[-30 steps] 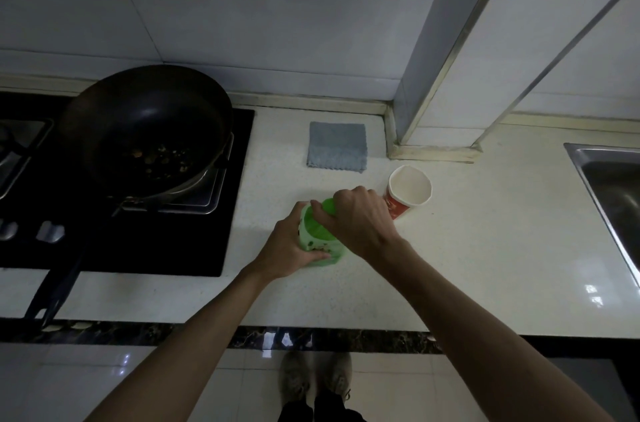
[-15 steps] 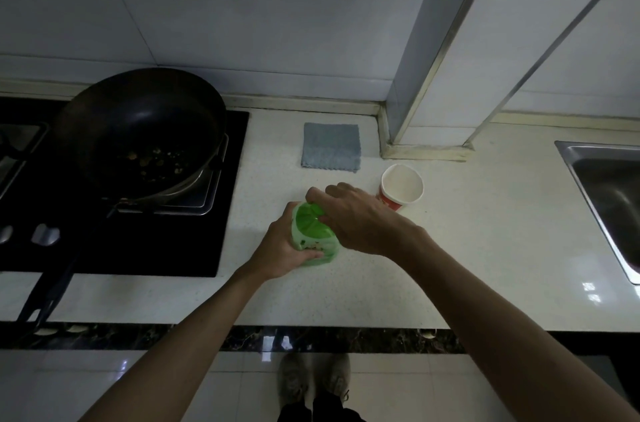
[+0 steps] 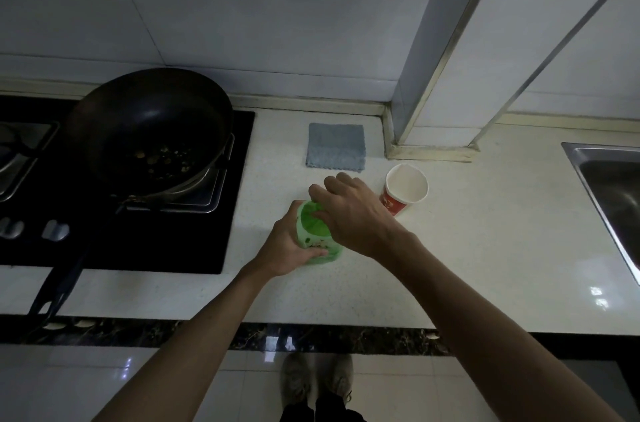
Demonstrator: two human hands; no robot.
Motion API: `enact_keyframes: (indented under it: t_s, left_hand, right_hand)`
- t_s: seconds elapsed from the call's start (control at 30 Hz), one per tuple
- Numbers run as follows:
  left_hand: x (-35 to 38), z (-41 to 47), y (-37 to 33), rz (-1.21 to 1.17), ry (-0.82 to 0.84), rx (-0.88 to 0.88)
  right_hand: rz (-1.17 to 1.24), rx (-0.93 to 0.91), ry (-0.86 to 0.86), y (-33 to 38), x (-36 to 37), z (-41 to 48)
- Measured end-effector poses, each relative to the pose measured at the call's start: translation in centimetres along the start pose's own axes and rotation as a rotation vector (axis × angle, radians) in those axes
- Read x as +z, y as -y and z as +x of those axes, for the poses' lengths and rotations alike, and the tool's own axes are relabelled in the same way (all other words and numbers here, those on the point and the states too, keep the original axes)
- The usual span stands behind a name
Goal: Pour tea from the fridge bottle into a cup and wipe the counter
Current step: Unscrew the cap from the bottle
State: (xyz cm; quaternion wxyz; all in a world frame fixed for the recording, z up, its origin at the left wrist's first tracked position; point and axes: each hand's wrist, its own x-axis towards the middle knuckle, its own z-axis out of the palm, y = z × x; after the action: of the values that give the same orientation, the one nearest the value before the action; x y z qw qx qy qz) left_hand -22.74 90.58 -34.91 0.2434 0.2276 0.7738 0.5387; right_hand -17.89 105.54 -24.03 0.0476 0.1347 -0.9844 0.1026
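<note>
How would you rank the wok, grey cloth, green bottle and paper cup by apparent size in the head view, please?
1. wok
2. grey cloth
3. green bottle and paper cup: look alike; the bottle is partly covered.

White counter (image 3: 485,266) bears grey cloth (image 3: 336,147), paper cup (image 3: 406,187) – and green bottle (image 3: 312,227)

Bottle (image 3: 313,227): green plastic with a printed label, standing upright on the white speckled desk (image 3: 485,248). The left hand (image 3: 287,248) grips its body; the right hand (image 3: 353,214) curls its fingers over the top.

Cup (image 3: 407,186): paper, red outside and white inside, upright and open, just right of the bottle and apart from it.

Cloth (image 3: 336,146): grey-blue square, lying flat behind the bottle, near the wall.
</note>
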Motion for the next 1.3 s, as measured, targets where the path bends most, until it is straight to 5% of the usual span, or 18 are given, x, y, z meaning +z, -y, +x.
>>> enact_keyframes:
  t_s: [0.17, 0.4, 0.67, 0.93, 1.17, 1.3]
  left_hand:
    - [0.0, -0.1, 0.1, 0.001, -0.001, 0.003]
    - [0.0, -0.2, 0.0, -0.022, 0.0, -0.014]
    - [0.1, 0.0, 0.2, -0.002, -0.011, -0.025]
    - [0.1, -0.2, 0.1, -0.024, -0.018, -0.069]
    - [0.1, 0.0, 0.1, 0.004, -0.013, -0.057]
    - [0.2, 0.0, 0.0, 0.011, -0.01, -0.062]
  right_hand:
    - [-0.077, -0.076, 0.056, -0.5, -0.5, -0.2]
    - [-0.053, 0.147, 0.05, 0.3, -1.1, 0.1]
    - [-0.004, -0.046, 0.181, -0.7, -1.8, -0.1]
    - [-0.123, 0.312, 0.131, 0.8, -1.5, 1.3]
    - [-0.092, 0.048, 0.224, 0.3, -2.5, 0.9]
    - [-0.154, 0.096, 0.155, 0.0, -2.0, 0.7]
